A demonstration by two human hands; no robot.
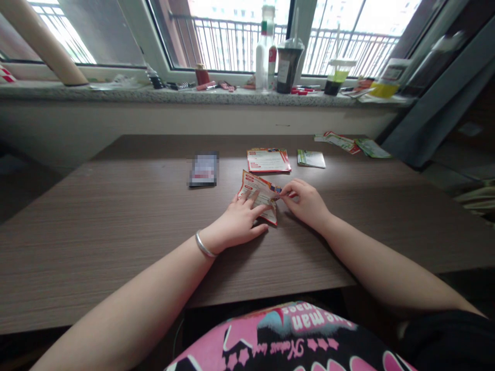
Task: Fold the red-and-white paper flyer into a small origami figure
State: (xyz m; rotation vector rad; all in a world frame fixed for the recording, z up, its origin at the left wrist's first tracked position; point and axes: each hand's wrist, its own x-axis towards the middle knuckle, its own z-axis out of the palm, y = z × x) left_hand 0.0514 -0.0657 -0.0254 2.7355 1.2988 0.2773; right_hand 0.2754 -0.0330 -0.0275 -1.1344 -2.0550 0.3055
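A creased paper leaflet (266,191) with red and orange print lies on the table in front of me, its right side lifted and bent. My left hand (244,219) rests across it with the fingers spread, covering its lower left part. At its right edge, my right hand (305,201) pinches the paper between thumb and fingers. Just behind is a stack of similar printed leaflets (268,160). Right of that stack sits a small pile of green and white cards (311,159).
A blurred-out phone-like object (204,169) lies left of the leaflets on the wooden table (127,206). More leaflets (342,142) are at the far right corner. Bottles (266,62), a dark lidded cup (288,67) and small items crowd the windowsill (174,96).
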